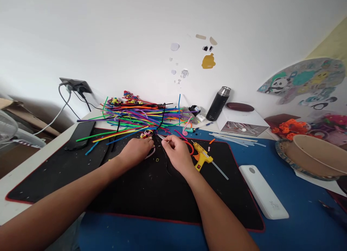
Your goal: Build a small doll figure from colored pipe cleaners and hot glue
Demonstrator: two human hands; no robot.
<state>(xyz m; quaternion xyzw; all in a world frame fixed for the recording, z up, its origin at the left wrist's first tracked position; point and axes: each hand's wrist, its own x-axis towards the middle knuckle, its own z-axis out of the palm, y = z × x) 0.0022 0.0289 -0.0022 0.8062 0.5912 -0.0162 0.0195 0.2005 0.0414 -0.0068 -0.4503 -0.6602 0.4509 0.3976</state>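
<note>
Near the back edge of the black mat point(146, 193), my left hand point(137, 150) is closed on a small multicoloured pipe-cleaner figure point(146, 134), mostly hidden by the fingers. Close beside it, my right hand point(176, 151) pinches a thin, silvery pointed tool point(159, 136); its tip points left towards the figure. Its exact kind is unclear. A red-orange loop point(192, 147) shows just right of this hand. A large heap of coloured pipe cleaners point(135, 115) lies behind both hands. The yellow hot glue gun point(200, 155), with a glue stick in it, rests right of my right hand.
A dark phone point(81, 135) lies at the left. Behind stand a black thermos point(218, 104) and a white box point(244, 121), with glue sticks point(238, 139) before it. A white power bank point(262, 191) and a round basket point(320, 153) are on the right.
</note>
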